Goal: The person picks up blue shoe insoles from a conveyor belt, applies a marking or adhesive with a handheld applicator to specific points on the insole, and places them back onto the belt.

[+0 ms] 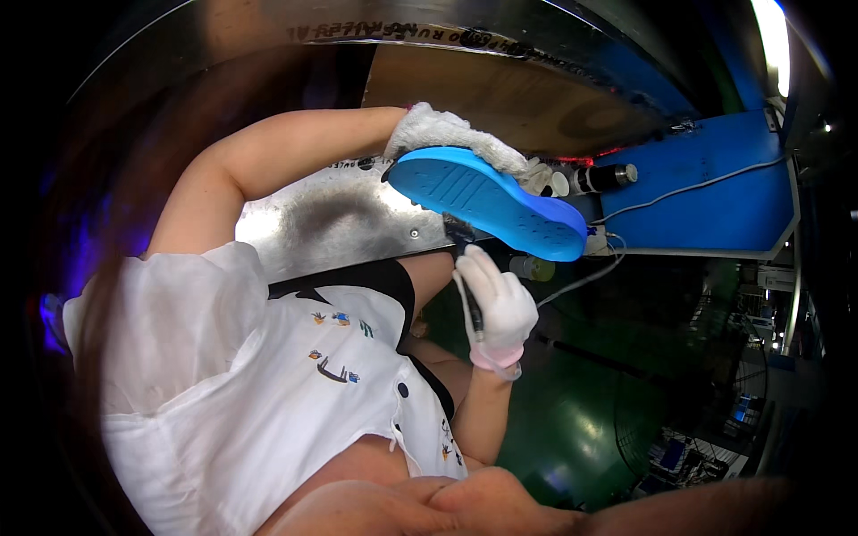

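A bright blue foam shoe sole point(487, 201), with grooves and small holes on the face I see, is held up over the metal work surface. My left hand point(451, 138), in a fluffy white glove, grips it from behind along its far edge; its fingertips are mostly hidden. My right hand point(500, 299), in a thin white glove with a pink cuff, is closed around the dark handle of a brush point(459, 230). The dark bristles are at the sole's near edge; whether they touch it I cannot tell.
Beyond the sole lie a black and white bottle point(612, 177) and a white cup point(559, 184). A blue panel point(706, 196) at the right has a pale cable point(688, 189) across it. The metal work surface point(313, 223) is at the left, above a green floor point(572, 420).
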A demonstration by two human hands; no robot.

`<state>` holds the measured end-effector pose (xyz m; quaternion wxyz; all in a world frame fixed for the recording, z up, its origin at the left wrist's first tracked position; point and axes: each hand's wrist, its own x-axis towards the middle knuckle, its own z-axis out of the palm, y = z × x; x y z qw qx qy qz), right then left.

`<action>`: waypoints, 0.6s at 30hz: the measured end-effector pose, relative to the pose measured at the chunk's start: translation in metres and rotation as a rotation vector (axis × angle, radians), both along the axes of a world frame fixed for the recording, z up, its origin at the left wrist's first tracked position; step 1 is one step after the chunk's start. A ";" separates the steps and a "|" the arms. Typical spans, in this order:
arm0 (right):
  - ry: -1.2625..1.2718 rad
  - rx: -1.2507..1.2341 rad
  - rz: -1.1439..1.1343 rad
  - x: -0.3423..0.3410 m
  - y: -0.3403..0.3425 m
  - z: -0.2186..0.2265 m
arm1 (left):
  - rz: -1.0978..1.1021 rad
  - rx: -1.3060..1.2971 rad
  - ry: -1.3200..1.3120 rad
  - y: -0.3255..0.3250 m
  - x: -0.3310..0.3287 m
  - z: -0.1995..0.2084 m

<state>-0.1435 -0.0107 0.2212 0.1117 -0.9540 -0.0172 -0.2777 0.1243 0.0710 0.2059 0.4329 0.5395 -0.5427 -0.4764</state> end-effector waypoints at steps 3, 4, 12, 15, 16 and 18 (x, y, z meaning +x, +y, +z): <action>-0.156 0.186 0.072 0.000 -0.008 0.005 | -0.037 -0.290 -0.265 -0.003 0.023 -0.034; -0.162 0.193 0.040 0.001 -0.014 0.003 | -0.038 -0.309 -0.275 -0.003 0.022 -0.034; -0.129 0.067 -0.043 -0.003 -0.019 0.020 | -0.001 -0.098 0.187 0.005 0.010 0.004; 0.006 -0.103 0.021 -0.010 -0.012 0.024 | 0.041 -0.274 0.119 0.007 0.001 -0.002; -0.049 0.044 0.090 -0.007 -0.011 0.022 | 0.100 -0.436 -0.012 0.008 -0.001 -0.012; -0.176 0.522 0.016 -0.004 -0.006 0.013 | 0.287 -0.877 -0.344 -0.003 -0.015 -0.036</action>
